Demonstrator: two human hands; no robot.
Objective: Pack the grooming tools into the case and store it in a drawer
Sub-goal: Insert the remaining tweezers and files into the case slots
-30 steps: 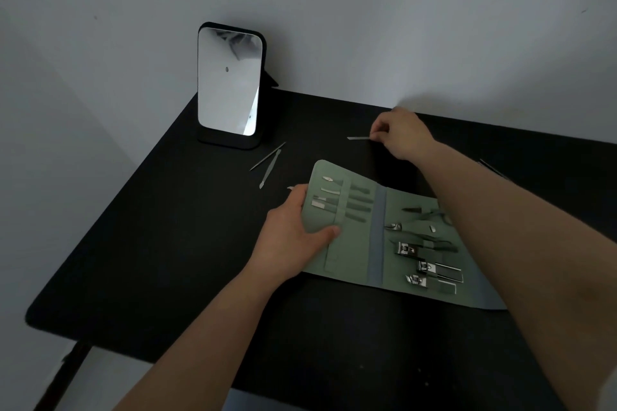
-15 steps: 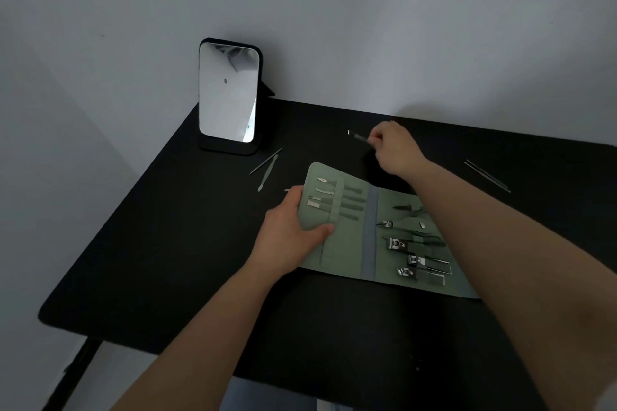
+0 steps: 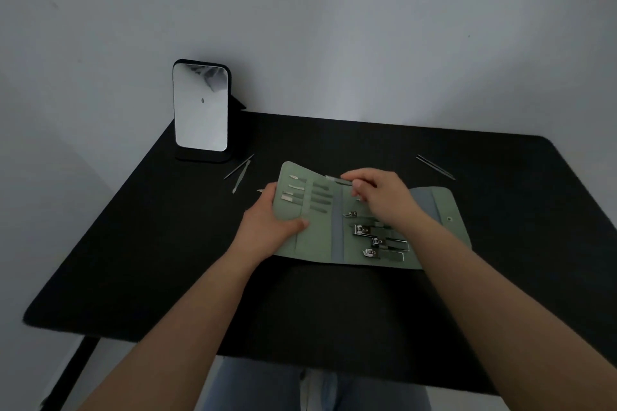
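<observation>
A person seated at a black table (image 3: 140,243) works over a green grooming case (image 3: 320,230), which lies unfolded flat on the tabletop near its middle. The left hand (image 3: 267,227) grips the case's left edge, thumb pressed on top of the left panel and fingers curled under the rim. The right hand (image 3: 380,197) hovers over the centre of the case, its fingertips pinched on a slim metal tool (image 3: 339,179) whose free end points left, above the upper edge of the fold. Several small implements (image 3: 293,188) sit in loops on the left panel, while nail clippers (image 3: 370,240) are strapped in a row on the right panel (their exact number is hard to make out in the dim light). Two thin loose tools (image 3: 241,172) lie on the table between the case and a standing mirror (image 3: 201,107) at the back left corner. Another pair of thin tools (image 3: 435,167) lies well apart, beyond the case's right flap, which carries a snap button (image 3: 449,218). Blue jeans (image 3: 267,387) show below the table's near edge.
</observation>
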